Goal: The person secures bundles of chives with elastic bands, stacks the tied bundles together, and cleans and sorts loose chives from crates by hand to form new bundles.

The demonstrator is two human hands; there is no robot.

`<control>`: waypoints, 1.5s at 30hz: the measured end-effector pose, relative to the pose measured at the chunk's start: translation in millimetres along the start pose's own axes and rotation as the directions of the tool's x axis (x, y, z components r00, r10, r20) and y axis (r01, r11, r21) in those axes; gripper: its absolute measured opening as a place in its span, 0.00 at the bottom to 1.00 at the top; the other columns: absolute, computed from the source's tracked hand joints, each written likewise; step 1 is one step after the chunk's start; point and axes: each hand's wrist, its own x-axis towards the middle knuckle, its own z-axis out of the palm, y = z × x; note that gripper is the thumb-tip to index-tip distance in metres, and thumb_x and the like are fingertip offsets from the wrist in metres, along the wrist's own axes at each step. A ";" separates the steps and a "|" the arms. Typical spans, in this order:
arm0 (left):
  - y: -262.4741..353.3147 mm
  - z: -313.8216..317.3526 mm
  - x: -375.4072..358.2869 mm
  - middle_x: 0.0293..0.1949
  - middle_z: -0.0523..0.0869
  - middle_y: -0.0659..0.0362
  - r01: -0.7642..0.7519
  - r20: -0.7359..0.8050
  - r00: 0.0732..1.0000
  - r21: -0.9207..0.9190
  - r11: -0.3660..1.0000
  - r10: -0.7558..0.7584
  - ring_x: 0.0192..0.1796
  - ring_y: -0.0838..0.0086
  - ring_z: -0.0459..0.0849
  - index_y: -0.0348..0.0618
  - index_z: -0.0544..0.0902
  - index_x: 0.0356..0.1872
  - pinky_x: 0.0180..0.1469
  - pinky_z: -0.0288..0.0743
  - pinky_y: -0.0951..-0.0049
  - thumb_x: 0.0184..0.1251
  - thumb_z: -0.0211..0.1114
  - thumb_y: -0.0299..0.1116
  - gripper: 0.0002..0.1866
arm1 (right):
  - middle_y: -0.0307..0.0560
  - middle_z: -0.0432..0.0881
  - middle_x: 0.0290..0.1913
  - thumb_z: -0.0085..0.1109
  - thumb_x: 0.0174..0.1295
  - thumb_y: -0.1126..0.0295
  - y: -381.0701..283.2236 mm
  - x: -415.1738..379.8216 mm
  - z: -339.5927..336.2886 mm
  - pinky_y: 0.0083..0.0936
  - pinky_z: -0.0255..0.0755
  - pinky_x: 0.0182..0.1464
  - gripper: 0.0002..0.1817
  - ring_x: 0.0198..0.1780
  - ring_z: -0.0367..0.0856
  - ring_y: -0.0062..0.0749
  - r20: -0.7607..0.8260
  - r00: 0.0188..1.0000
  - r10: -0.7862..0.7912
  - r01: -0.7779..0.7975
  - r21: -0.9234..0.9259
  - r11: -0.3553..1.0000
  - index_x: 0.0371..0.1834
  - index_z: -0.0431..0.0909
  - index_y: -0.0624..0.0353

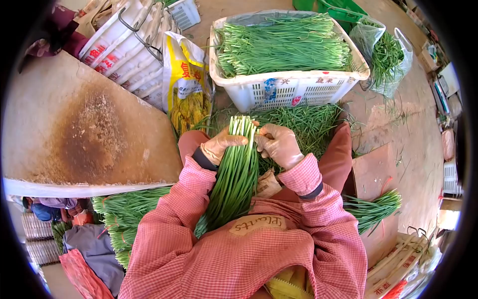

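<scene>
A bunch of garlic chives [234, 167], pale cut ends up and green leaves trailing toward my lap, is held in front of me. My left hand [220, 145], in a thin translucent glove, wraps round it below the white ends, thumb across the front. Gloved the same way, my right hand [280, 145] has its fingers closed at the bunch's right edge, near the pale stems. What exactly lies between those fingertips is partly hidden. Under and beyond my hands, a heap of loose green trimmings [311, 127] covers the floor between my legs.
Ahead stands a white plastic crate [294, 82] packed with chives. A yellow-white sack [186, 74] and a stained board [94, 129] are on the left. More chives lie at left [124, 219] and right [373, 209]. A plastic bag of greens [386, 57] sits far right.
</scene>
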 end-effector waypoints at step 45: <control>102.3 -53.6 -62.9 0.34 0.81 0.53 -0.496 -0.754 0.517 0.120 0.860 0.404 0.35 0.67 0.80 0.36 0.77 0.39 0.42 0.76 0.70 0.53 0.61 0.28 0.12 | 0.45 0.80 0.28 0.60 0.51 0.72 -1.7 -51.6 39.8 0.23 0.73 0.27 0.10 0.27 0.79 0.32 -0.106 0.714 -0.692 0.568 -0.491 0.661 0.38 0.75 0.57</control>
